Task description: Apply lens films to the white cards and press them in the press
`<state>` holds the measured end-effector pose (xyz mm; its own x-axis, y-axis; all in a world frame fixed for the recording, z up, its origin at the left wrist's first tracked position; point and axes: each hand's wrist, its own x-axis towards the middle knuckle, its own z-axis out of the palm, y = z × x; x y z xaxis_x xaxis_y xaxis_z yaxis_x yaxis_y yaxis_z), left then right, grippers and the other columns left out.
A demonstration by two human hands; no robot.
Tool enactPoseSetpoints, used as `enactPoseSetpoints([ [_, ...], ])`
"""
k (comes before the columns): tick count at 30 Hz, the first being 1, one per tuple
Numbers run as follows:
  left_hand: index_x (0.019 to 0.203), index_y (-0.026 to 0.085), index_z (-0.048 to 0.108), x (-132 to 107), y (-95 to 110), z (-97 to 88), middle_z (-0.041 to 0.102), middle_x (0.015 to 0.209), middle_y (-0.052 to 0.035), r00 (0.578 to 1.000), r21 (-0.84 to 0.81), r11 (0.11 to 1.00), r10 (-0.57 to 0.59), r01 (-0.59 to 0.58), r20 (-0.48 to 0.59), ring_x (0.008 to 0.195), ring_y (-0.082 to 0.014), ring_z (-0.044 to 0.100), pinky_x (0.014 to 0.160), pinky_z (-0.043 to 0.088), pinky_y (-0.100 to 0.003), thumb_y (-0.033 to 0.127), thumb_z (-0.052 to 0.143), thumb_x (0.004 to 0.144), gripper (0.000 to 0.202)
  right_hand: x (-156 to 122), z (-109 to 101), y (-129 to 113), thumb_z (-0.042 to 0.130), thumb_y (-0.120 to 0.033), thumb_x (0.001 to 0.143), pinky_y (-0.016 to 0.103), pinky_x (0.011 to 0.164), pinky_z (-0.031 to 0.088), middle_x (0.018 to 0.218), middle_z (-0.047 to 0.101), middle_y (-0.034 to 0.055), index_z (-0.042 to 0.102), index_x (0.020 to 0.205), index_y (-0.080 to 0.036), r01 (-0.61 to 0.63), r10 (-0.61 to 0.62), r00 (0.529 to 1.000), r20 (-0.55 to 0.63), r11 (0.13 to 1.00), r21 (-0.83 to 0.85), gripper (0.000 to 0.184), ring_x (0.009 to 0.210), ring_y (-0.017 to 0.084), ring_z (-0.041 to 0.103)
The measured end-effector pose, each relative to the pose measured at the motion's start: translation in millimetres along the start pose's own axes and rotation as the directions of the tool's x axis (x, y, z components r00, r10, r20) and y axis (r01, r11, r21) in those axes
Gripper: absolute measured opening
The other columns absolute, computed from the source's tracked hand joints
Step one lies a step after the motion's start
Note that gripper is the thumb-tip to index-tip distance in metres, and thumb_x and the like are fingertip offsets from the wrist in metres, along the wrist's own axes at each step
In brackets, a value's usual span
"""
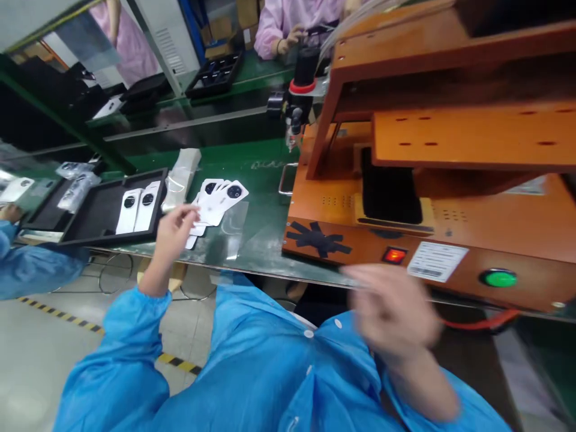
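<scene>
My left hand is at the near left edge of a fanned pile of white phone back covers with round black camera rings. Its fingers are loosely bent and apart, and I see nothing between them; whether the fingertips touch the pile I cannot tell. My right hand is smeared by motion in front of the orange press machine, below its red lit switch and left of its green lit button. What it holds, if anything, is not discernible. A black pad lies in the machine's fixture.
Left of the pile, a black tray holds more white covers. Clear plastic wrap lies behind my left hand. An air regulator stands beside the machine. Another person's blue sleeve is at the left; a person in pink sits opposite.
</scene>
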<state>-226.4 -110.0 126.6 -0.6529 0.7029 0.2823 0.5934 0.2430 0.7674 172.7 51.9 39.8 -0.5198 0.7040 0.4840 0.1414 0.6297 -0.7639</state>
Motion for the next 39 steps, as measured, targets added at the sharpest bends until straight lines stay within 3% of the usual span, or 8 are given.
enactPoseSetpoints([
  [2,0.107,0.024,0.079,-37.9,-21.7,2.0,0.078,0.106,-0.0083,0.999,0.166,0.985,0.034,-0.039,0.036,0.101,-0.0239,0.072,0.089,0.059,-0.037,0.040,0.062,0.103,0.024,14.9,57.8,-32.6,0.064,-0.024,0.102,0.048,0.086,0.064,0.112,0.080,0.0075,0.078,0.126,-0.031,0.282,-0.292,0.942,0.165,0.956,0.080,0.029,0.097,0.029,0.075],
  [4,0.118,0.025,0.079,-62.8,-40.0,15.1,0.078,0.124,-0.0118,0.991,0.304,0.945,0.099,-0.122,0.089,0.119,-0.0293,0.070,0.106,0.055,-0.047,0.046,0.056,0.106,0.033,31.6,105.8,-47.7,0.060,-0.020,0.106,0.043,0.084,0.065,0.110,0.080,0.0086,0.077,0.126,-0.027,0.350,-0.374,0.886,0.275,0.927,0.134,0.027,0.094,0.026,0.074],
  [11,0.168,0.021,0.045,-94.8,-53.4,65.9,0.052,0.168,-0.0160,0.894,0.412,0.867,0.080,-0.281,0.441,0.165,-0.0428,0.029,0.131,0.022,-0.058,0.069,0.068,0.096,0.090,58.0,188.1,-22.7,0.054,-0.017,0.105,0.060,0.113,0.056,0.147,0.065,0.0236,0.061,0.151,-0.010,0.242,-0.166,0.867,0.469,0.964,-0.106,0.047,0.137,0.040,0.061],
  [17,0.160,0.024,0.058,-69.8,-44.7,66.9,0.062,0.158,-0.0150,0.907,0.300,0.927,0.085,-0.223,0.413,0.147,-0.0364,0.051,0.124,0.035,-0.051,0.067,0.063,0.100,0.074,56.0,194.0,5.7,0.064,-0.028,0.105,0.067,0.122,0.047,0.155,0.061,0.0215,0.059,0.154,-0.016,0.235,-0.166,0.880,0.445,0.966,-0.106,0.051,0.147,0.041,0.054],
  [22,0.139,0.036,0.076,-39.9,-58.3,78.3,0.060,0.163,-0.0048,0.842,0.229,0.932,0.124,-0.280,0.526,0.161,-0.0399,0.036,0.129,0.028,-0.059,0.050,0.077,0.097,0.045,58.2,182.3,10.0,0.064,-0.033,0.106,0.064,0.119,0.049,0.152,0.062,0.0212,0.057,0.155,-0.017,0.219,-0.174,0.897,0.407,0.973,-0.067,0.052,0.142,0.039,0.056],
  [28,0.112,0.032,0.085,-42.1,-61.3,87.6,0.076,0.141,-0.0041,0.899,0.163,0.953,0.172,-0.255,0.403,0.154,-0.0352,0.048,0.126,0.034,-0.058,0.036,0.077,0.099,0.016,64.7,177.0,-2.7,0.063,-0.027,0.107,0.053,0.099,0.056,0.122,0.073,0.0163,0.075,0.128,-0.019,0.248,-0.169,0.914,0.370,0.953,-0.177,0.026,0.114,0.035,0.064],
  [32,0.119,0.029,0.082,-42.8,-60.9,86.1,0.081,0.130,-0.0053,0.917,0.150,0.954,0.197,-0.261,0.346,0.145,-0.0325,0.058,0.121,0.040,-0.054,0.036,0.077,0.100,0.021,70.7,178.9,-5.1,0.060,-0.022,0.108,0.042,0.083,0.051,0.094,0.074,0.0099,0.078,0.109,-0.020,0.269,-0.147,0.900,0.410,0.928,-0.259,0.018,0.091,0.029,0.064],
  [39,0.094,0.030,0.085,-43.9,-66.2,90.3,0.082,0.129,-0.0034,0.907,0.175,0.928,0.260,-0.329,0.330,0.143,-0.0331,0.060,0.119,0.040,-0.055,0.034,0.078,0.099,0.010,68.7,175.3,-17.9,0.060,-0.024,0.111,0.039,0.082,0.044,0.107,0.079,0.0091,0.078,0.113,-0.020,0.357,-0.222,0.890,0.398,0.883,-0.305,0.019,0.097,0.028,0.066],
])
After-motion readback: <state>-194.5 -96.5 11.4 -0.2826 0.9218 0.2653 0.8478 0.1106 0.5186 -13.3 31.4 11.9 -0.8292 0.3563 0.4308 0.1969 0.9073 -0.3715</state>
